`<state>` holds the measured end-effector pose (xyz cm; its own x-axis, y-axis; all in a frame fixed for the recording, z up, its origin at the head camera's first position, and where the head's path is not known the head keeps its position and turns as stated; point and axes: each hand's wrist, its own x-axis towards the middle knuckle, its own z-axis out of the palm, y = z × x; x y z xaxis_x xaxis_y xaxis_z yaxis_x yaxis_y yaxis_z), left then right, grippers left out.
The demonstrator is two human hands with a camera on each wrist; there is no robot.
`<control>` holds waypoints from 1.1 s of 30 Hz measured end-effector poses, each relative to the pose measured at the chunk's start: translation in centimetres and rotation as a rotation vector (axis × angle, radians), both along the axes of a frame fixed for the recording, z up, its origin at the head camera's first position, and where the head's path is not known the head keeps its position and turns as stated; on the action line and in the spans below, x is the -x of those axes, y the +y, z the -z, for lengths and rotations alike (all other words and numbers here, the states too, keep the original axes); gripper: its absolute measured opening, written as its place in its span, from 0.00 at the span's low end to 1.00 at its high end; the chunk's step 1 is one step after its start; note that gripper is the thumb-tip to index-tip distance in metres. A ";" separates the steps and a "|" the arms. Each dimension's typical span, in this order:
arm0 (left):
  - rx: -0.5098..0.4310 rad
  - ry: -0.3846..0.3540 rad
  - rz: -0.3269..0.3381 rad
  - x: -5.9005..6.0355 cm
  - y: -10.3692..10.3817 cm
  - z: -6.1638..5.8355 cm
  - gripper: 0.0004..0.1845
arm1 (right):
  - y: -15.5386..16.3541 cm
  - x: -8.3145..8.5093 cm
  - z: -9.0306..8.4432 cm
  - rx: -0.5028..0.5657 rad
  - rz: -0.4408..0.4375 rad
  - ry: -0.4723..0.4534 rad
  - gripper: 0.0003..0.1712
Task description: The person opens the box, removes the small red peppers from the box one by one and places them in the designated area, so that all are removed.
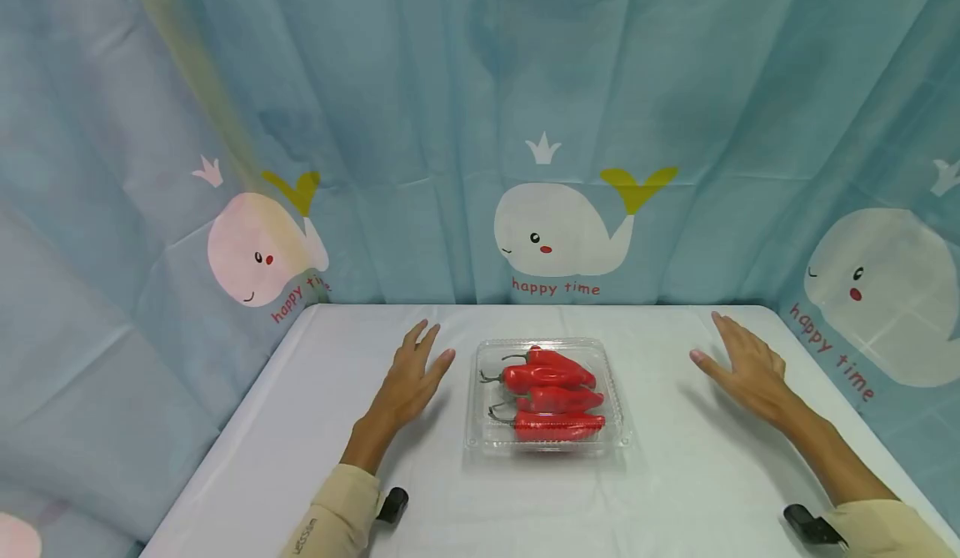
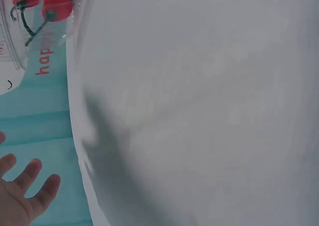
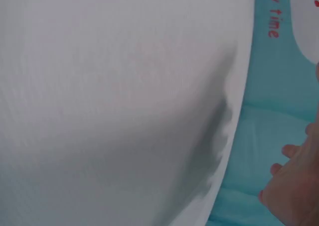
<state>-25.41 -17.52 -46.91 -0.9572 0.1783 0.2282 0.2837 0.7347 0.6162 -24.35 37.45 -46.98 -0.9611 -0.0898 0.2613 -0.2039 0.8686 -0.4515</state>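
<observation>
A clear plastic clamshell box (image 1: 474, 434) sits on the white table with several red peppers (image 1: 558, 399) inside, their dark stems pointing left. To the left of the box, my left hand (image 1: 408, 383) hovers with fingers spread, touching nothing. My right hand (image 1: 750, 374) is held over the table on the right, farther from the box, fingers extended and holding nothing. In the left wrist view the left hand (image 2: 22, 196) shows its spread fingers, and part of the peppers (image 2: 56, 4) appears at the top corner. The right wrist view catches the right hand (image 3: 296, 186) at its edge.
The white table (image 1: 547, 508) has its far edge against a blue curtain (image 1: 420, 124) printed with white whales and "happy time". The curtain also runs along both sides. Each wrist carries a black device, such as the one (image 1: 393, 505) at the left sleeve.
</observation>
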 end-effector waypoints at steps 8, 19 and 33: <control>-0.143 -0.042 0.081 -1.9 0.9 0.5 0.38 | -1.5 -1.2 -0.2 0.056 -0.034 -0.042 0.52; -0.236 -0.090 0.110 -4.2 2.4 0.6 0.33 | -4.3 -3.3 -0.6 0.167 -0.112 -0.099 0.49; -0.284 -0.169 0.161 -6.1 3.0 0.5 0.32 | -7.2 -5.4 -1.9 0.358 -0.245 -0.196 0.49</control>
<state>-19.29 -14.49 -47.44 -0.9503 0.2823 0.1313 0.2587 0.4814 0.8374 -18.98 30.23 -45.04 -0.9572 -0.2571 0.1331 -0.2643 0.5882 -0.7643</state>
